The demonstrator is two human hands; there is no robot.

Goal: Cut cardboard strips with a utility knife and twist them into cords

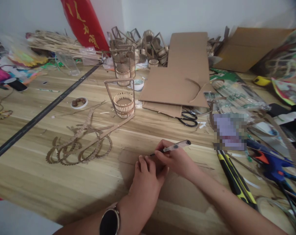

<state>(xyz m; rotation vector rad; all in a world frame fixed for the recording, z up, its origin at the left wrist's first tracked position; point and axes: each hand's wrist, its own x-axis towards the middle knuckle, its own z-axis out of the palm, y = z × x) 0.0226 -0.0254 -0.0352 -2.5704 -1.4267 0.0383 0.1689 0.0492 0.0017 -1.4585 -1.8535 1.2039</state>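
Note:
My right hand (176,160) grips a clear-barrelled pen (177,146) with a dark cap end, its tip pointing down and left beside my left fingertips. My left hand (146,178) presses down on a flat brown piece of cardboard (187,192), fingers side by side and slightly bent, thumb out to the right. A dark round watch (109,222) is on my left wrist. Whatever lies directly under my left palm is hidden. Beyond the hands stands a small basket (124,103) of light sticks with a tall angular handle.
Curled corrugated strips (81,147) lie to the left. Black-handled scissors (188,119) poke out by large cardboard sheets (177,85). On the right are a yellow-black utility knife (233,176) and a blue glue gun (275,163). More baskets (150,49) crowd the back wall.

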